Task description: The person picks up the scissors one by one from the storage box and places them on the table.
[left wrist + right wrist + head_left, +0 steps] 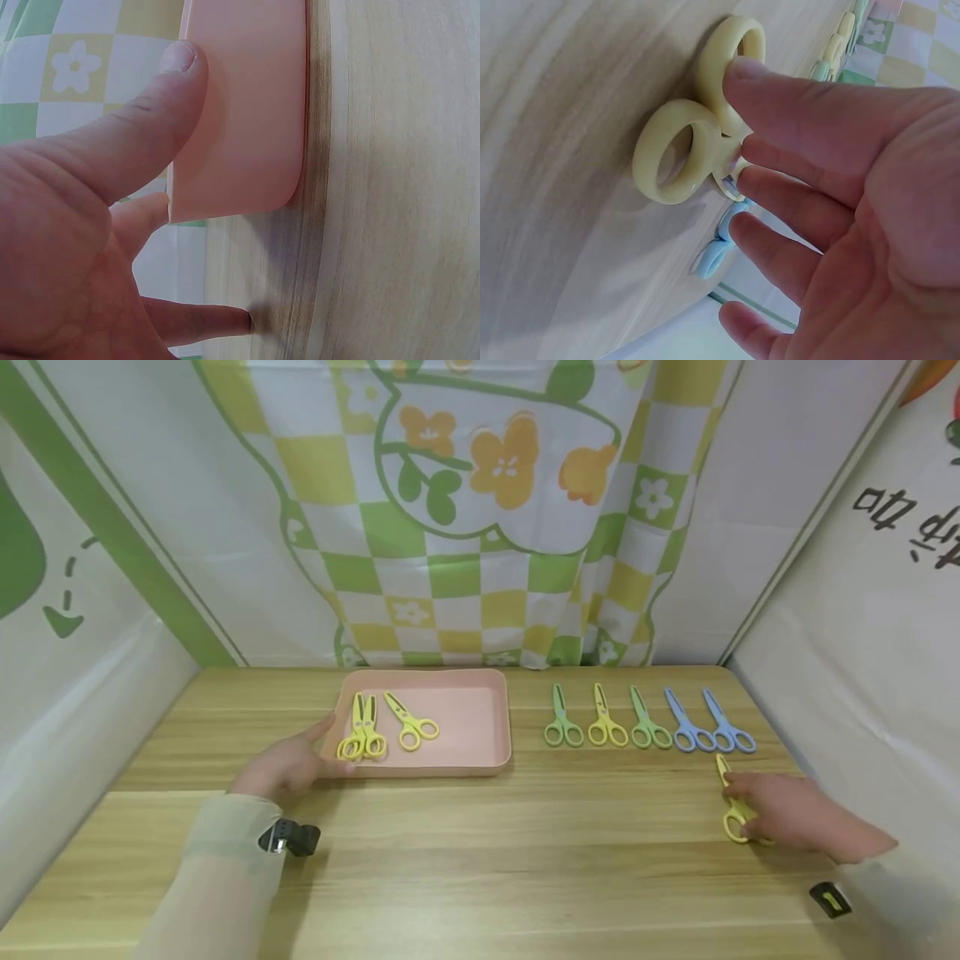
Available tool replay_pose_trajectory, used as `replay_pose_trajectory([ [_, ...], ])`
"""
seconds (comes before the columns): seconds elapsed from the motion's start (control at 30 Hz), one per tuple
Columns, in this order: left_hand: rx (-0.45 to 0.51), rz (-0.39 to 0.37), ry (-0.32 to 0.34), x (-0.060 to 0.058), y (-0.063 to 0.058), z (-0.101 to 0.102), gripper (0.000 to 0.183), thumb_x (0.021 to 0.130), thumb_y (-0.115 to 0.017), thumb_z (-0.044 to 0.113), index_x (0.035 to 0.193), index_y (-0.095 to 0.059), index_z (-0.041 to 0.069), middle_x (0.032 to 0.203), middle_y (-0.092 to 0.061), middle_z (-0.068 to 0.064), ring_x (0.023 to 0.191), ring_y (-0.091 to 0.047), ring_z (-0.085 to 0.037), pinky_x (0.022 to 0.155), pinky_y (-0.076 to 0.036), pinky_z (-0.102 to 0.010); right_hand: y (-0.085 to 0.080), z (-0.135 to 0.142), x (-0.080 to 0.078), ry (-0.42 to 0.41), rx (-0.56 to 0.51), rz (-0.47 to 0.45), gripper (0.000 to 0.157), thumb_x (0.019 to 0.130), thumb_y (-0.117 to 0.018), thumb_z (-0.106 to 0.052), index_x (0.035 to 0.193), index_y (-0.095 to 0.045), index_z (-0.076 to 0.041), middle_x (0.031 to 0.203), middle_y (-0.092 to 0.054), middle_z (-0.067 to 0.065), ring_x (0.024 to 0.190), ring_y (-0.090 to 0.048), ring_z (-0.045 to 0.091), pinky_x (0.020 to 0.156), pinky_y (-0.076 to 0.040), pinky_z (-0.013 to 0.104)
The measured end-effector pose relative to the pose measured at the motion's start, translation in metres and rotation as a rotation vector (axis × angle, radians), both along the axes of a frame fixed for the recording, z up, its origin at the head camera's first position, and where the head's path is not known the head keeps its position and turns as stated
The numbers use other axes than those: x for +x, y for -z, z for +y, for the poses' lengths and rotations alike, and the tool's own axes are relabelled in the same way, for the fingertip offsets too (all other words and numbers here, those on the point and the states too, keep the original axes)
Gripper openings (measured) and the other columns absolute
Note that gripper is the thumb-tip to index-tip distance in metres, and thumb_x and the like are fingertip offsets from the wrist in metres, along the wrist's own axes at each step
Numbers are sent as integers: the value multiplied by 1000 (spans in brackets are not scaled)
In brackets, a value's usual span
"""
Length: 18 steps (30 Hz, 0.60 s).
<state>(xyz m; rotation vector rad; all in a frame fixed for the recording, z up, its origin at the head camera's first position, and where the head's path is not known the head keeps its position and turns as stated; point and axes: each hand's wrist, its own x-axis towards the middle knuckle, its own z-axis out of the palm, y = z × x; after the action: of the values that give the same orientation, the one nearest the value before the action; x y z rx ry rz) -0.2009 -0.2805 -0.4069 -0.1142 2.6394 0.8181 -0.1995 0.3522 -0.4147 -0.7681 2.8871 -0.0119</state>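
At the left front corner of a pink tray (465,727), my left hand (288,764) rests with its fingers spread. Its thumb (187,71) lies against the outer front wall, and one finger touches the side. Yellow scissors (412,723) lie inside the tray, beside two overlapping yellow pairs (362,727). Over at the right, my right hand (783,810) holds another pair of yellow scissors (676,154), thumb at a handle ring and fingertips near the pivot. Its blades (723,767) point away from me. The fingers partly cover this pair.
Behind the right hand runs a row of scissors: green (562,731), yellow (606,731), green (649,732), then two blue pairs (690,735), blades pointing to the back. A patterned curtain (480,593) hangs at the wooden table's (525,860) rear edge. White walls stand left and right.
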Motion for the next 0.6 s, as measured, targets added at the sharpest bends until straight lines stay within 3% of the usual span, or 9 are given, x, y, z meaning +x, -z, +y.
replay_pose_trajectory([
  [0.6, 9, -35, -15, -1, -1, 1, 108, 75, -66, 60, 151, -1, 22, 145, -17, -33, 127, -18, -56, 96, -17, -69, -4, -1, -4, 10, 24, 26, 58, 62, -81, -31, 111, -66, -4, 128, -51, 24, 108, -51, 47, 71, -41, 67],
])
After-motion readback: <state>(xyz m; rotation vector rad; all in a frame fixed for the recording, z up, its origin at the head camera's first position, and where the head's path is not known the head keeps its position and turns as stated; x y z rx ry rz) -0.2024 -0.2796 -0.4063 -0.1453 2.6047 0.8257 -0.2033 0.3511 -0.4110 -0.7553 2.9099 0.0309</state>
